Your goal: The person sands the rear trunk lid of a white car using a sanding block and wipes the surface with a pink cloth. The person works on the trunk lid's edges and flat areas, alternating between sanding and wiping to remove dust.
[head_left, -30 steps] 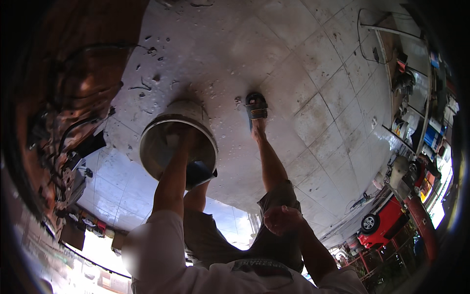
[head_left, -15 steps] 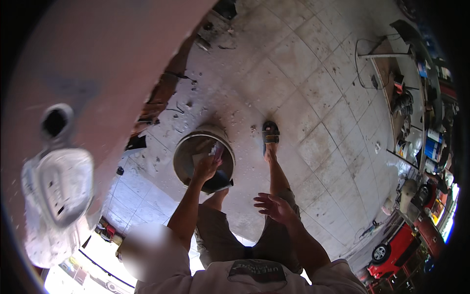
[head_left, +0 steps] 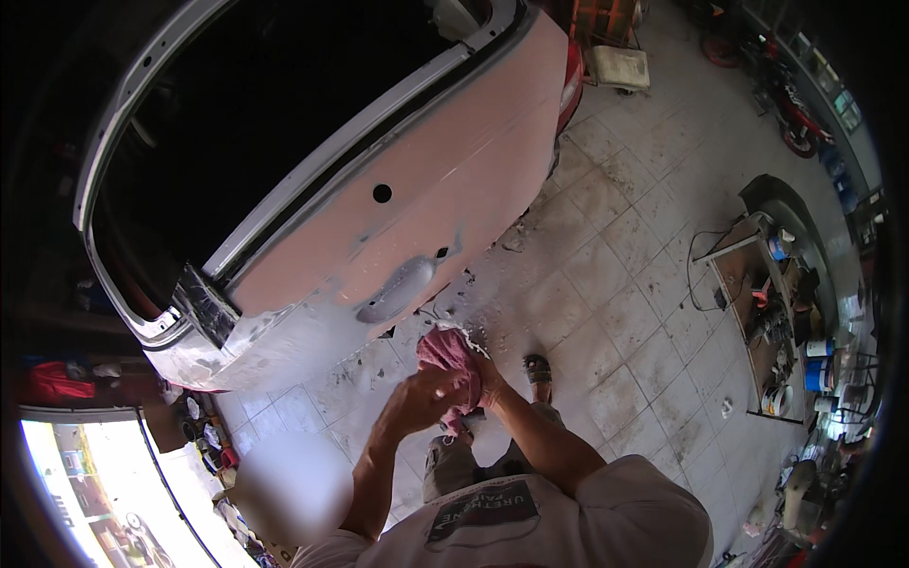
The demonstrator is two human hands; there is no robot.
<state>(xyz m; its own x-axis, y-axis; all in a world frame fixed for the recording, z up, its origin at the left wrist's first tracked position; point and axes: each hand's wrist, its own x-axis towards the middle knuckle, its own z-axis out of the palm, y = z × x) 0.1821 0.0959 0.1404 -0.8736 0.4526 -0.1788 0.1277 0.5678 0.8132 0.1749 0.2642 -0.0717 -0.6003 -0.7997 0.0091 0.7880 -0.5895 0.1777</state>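
Observation:
A bunched, dark pink cloth (head_left: 445,352) is held low in front of my body. My right hand (head_left: 490,381) is closed around its right side. From the left, my left hand (head_left: 417,402) bends over the lower part with its fingers against the fabric; their tips are partly hidden. One end of the cloth hangs below the hands. A whitish patch shows at the cloth's far edge, too unclear to name. Beyond is a car's rear body panel (head_left: 417,213), mostly dull pink with grey smoothed areas, a round hole and a grey oval recess (head_left: 398,289).
The tiled floor (head_left: 615,312) is stained and strewn with debris below the panel. At the right, a low wooden rack (head_left: 748,303) carries tools and cans, with a cable beside it. A red motorcycle (head_left: 800,128) stands far right. A bright opening (head_left: 104,473) lies at the left.
My left hand has come up from the bucket, which no longer shows. My right hand, open before, now grips the cloth. The view has tilted up, bringing in more of the car.

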